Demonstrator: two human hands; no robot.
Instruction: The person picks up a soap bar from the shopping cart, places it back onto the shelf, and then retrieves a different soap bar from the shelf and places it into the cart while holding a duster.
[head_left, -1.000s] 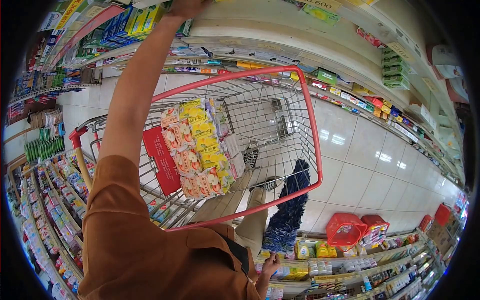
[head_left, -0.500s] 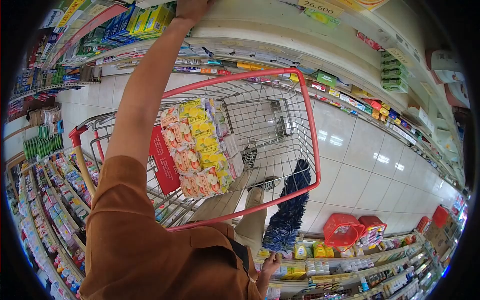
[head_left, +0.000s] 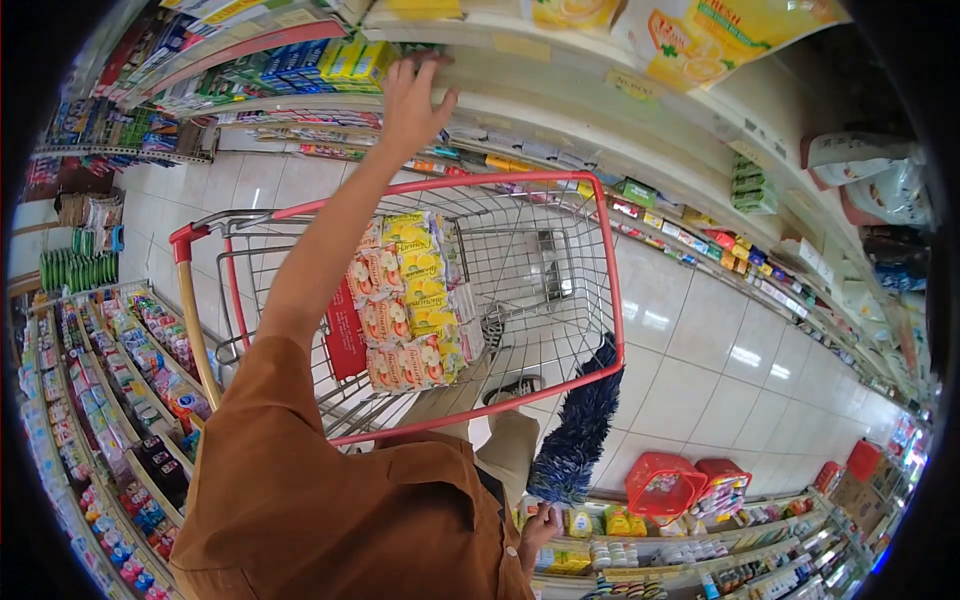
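Supermarket aisle, pale glossy floor tiles [head_left: 700,350], stocked shelving on both sides.

Item 1. Left hand [head_left: 415,95]: empty, fingers spread wide, back of the hand to the camera, fingertips against the white metal shelf lip [head_left: 560,100]. Change: a second ago this hand sat at the very top edge of the view, half cut off. Now it shows whole and lower in the frame, with the view tipped further up the shelving. Judged from this, the reach stays at the shelf and nothing has come off it.

Item 2. Row of yellow and green cardboard boxes [head_left: 360,60]: upright, packed edge to edge on the shelf, just beside the left fingertips. Whether they touch cannot be told.

Item 3. Rust-brown shirt sleeve [head_left: 290,480]: covers the shoulder only; the forearm is bare and stretched straight.

Item 4. Red-rimmed wire shopping cart [head_left: 612,280]: under the raised arm. It holds a stack of yellow and pink printed packets [head_left: 410,300] against its near end, unchanged in place.

Item 5. Right hand [head_left: 541,525]: low by the torso, closed round the handle end of the fluffy blue duster [head_left: 585,415]. The head of the duster hangs beside the cart's rim.

Item 6. Red plastic baskets [head_left: 665,485]: on the floor, well apart from both hands.
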